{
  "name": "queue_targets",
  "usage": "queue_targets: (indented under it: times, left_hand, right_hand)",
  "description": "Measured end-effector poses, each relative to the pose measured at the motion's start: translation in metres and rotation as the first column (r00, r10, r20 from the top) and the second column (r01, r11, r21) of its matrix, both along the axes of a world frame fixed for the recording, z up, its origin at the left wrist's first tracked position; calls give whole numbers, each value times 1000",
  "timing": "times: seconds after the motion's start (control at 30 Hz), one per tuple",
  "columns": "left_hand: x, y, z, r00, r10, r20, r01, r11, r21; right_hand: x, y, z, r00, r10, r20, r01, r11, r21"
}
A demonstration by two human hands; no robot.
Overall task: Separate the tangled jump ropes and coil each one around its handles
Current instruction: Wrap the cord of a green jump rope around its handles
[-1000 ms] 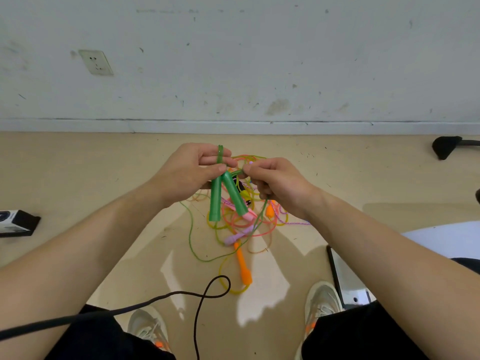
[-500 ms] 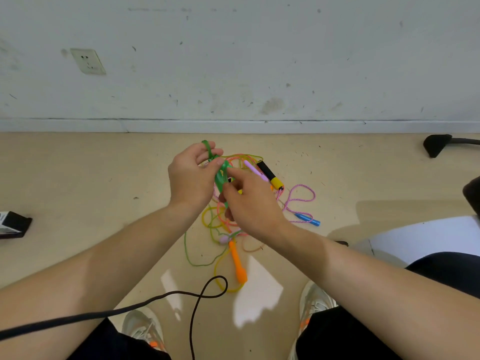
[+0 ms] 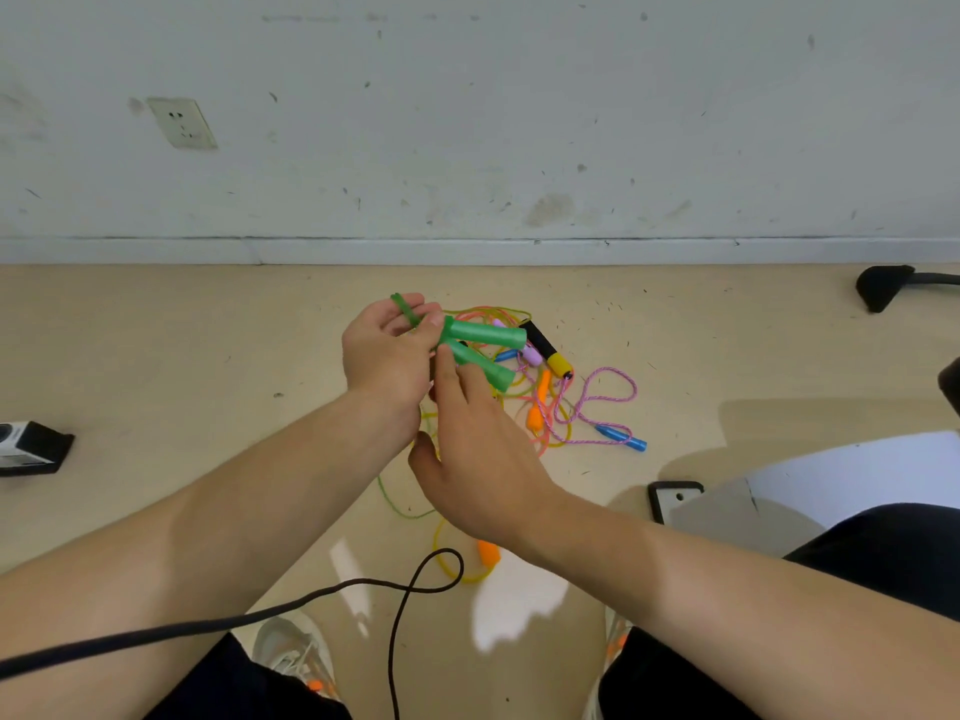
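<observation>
Since 0.5 s ago, right hand [image 3: 478,459] has dropped below the green handles [image 3: 480,345], fingers loosely spread, gripping nothing. Left hand [image 3: 387,356] pinches both handles at their inner ends, green cord [image 3: 405,309] looped over its fingers. Remaining tangled ropes [image 3: 550,402] lie on the floor [image 3: 156,356] beyond, handles splayed toward them.

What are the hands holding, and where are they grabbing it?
The left hand pinches the two green plastic jump-rope handles together at their rope ends. The right hand touches the lower handle; its grip cannot be told.
</observation>
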State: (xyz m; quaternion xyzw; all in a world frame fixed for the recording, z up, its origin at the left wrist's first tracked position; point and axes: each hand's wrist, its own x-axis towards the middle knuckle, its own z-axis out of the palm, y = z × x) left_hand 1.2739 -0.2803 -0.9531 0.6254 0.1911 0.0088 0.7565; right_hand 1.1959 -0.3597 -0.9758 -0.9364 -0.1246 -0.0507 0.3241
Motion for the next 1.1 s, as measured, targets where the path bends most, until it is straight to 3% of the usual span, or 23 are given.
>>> queue_targets:
  times: [0.23,0.4,0.47,0.5,0.57,0.63,0.7,0.8,0.9,1.1]
  left_hand:
    - [9,11,8,990,-82,-111,68,990,-125]
    - [8,11,9,987,-113,-114,99,988,-119]
    - [9,11,9,990,-95,-105,82,990,-115]
    - [10,11,10,991,-86,-98,74,990,-123]
    - [14,12,14,993,-86,-80,74,987,-144]
    - [19,15,18,993,-91,-75,78,985,-157]
    - [23,20,22,990,-102,-97,83,979,-184]
    - [23,26,27,965,-223,-140,190,958,-216]
    - [21,33,31,905,-399,-146,366,907,-209]
    - [23,43,38,742,-660,-118,659,751,-54]
  right_hand:
    - [6,-7,-5,991,38,129,-3,966,-257]
    - [7,-9,-12,976,72,208,8,933,-360]
    - [7,-8,-10,976,64,210,-4,961,-276]
    - [7,-8,-9,984,38,175,-10,987,-161]
    - [9,-8,-4,998,-52,26,46,983,177]
    - [15,-12,-3,975,-99,-199,172,905,389]
    - [23,-21,-5,930,-81,-358,245,863,441]
    - [34,-37,-2,881,28,-472,239,835,496]
    - [48,-57,-1,859,123,-498,186,831,525]
    - [61,-82,13,870,142,-472,116,872,476]
